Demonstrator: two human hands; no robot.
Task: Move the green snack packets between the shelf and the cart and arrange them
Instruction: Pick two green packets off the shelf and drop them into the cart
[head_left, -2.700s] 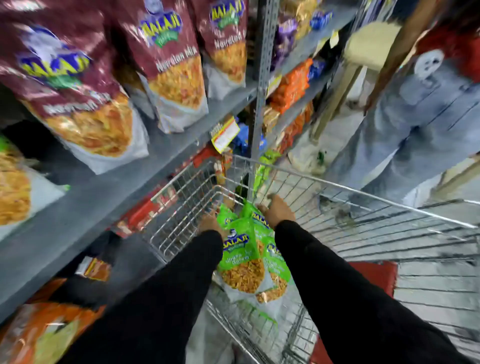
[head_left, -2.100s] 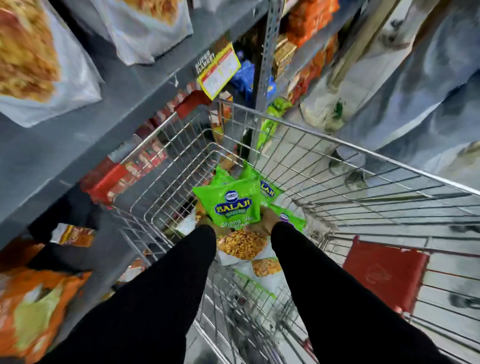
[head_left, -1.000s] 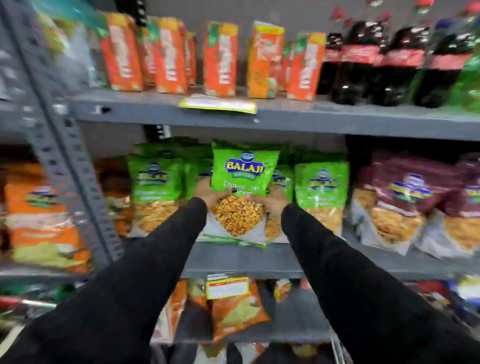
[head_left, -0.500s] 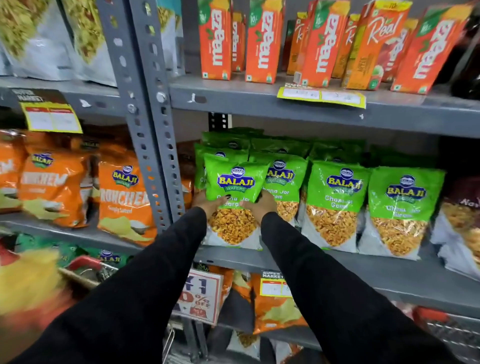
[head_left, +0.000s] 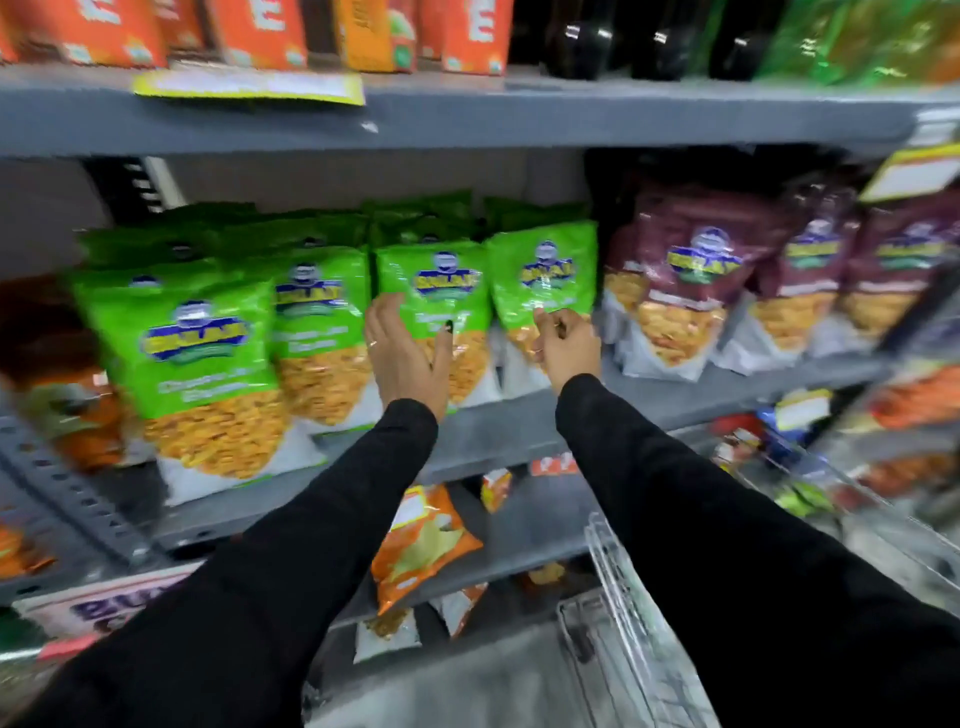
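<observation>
Cart (head_left: 618, 597) corner low right. Since half a second ago my hands let go of the packet; nothing held. Left hand (head_left: 408, 358) open flat on a green packet (head_left: 441, 280), right hand (head_left: 569, 345) half-curled at its neighbour (head_left: 550, 275). Green packets upright in a row on the shelf (head_left: 509, 431), blurred.

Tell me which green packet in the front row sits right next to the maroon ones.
The rightmost green packet, by the right hand; the maroon packets begin just beyond it.
</observation>
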